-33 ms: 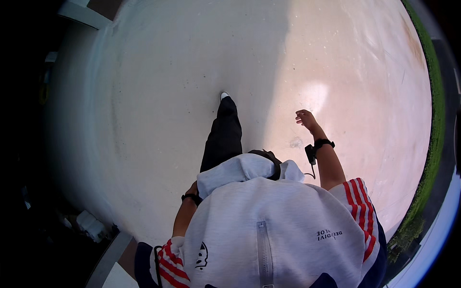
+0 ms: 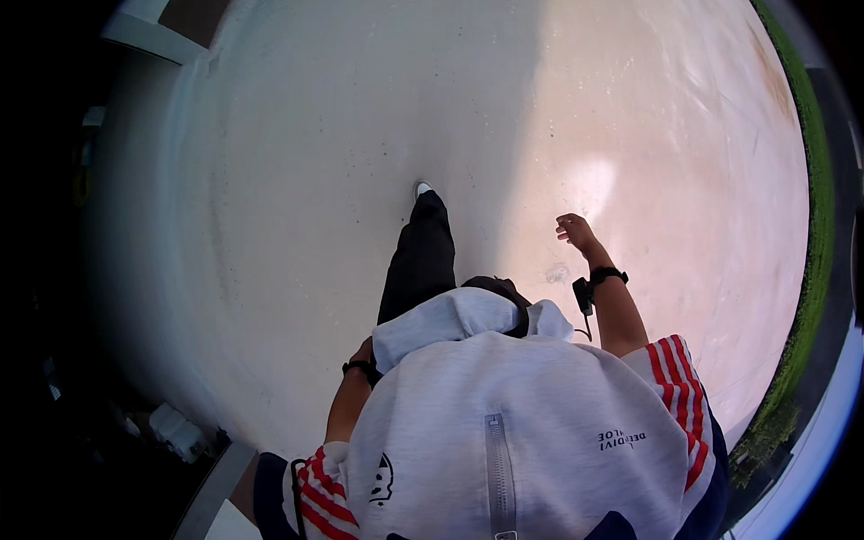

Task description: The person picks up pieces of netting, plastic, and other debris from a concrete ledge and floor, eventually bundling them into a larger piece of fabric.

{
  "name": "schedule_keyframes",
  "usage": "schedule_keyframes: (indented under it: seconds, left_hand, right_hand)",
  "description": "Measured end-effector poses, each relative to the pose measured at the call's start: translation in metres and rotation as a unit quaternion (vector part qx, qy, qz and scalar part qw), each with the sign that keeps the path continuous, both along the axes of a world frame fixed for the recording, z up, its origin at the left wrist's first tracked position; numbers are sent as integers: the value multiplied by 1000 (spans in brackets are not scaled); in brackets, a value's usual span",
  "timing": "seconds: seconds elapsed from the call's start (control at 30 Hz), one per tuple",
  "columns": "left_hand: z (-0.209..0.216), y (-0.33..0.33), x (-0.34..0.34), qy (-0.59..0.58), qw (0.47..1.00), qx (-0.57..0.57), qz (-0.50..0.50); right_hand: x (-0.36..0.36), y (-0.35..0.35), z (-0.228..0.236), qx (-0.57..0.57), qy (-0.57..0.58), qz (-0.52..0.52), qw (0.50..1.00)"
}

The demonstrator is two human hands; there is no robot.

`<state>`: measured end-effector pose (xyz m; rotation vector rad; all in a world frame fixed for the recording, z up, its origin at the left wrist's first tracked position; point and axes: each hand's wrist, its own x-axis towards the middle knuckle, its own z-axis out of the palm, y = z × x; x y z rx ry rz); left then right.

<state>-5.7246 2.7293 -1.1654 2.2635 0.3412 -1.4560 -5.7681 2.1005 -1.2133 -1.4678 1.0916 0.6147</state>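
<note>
My right hand (image 2: 576, 232) swings out ahead of me on the right, over the pale floor (image 2: 297, 225). Its fingers are loosely bent with gaps between them, and nothing shows in them. A black wrist strap (image 2: 605, 274) with a small dark device and a cable sits on that forearm. My left hand (image 2: 364, 351) hangs low beside my body; the pale grey shirt (image 2: 432, 405) hides most of it, fingers included. Another black band (image 2: 362, 370) circles the left wrist. One leg in black trousers (image 2: 418, 256) reaches forward, ending in a light shoe (image 2: 422, 188).
Shade covers the left of the floor and sunlight the right. A green grass strip (image 2: 817, 198) curves along the right edge. Pillar bases stand at the upper left (image 2: 157, 38) and lower left (image 2: 216, 490). Pale containers (image 2: 177, 432) sit in the dark area at left.
My right hand and the forward shoe sit slightly lower in the picture. The pillar base at the upper left shows a little more. Neither hand has taken hold of anything visible.
</note>
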Motion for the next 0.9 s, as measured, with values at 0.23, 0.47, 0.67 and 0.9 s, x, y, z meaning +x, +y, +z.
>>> schedule_keyframes:
  seconds: [0.23, 0.47, 0.67, 0.9]
  left_hand:
    - [202, 7, 209, -150, 974, 12, -172]
    - [181, -18, 251, -236, 956, -139, -104]
    - [241, 4, 101, -97, 970, -59, -214]
    - [475, 90, -92, -59, 991, 31, -120]
  right_hand:
    - [-115, 144, 230, 75, 193, -26, 978]
    - [-201, 215, 209, 78, 304, -51, 948]
    - [-177, 155, 285, 59, 238, -34, 969]
    - [-91, 63, 528, -92, -59, -26, 994]
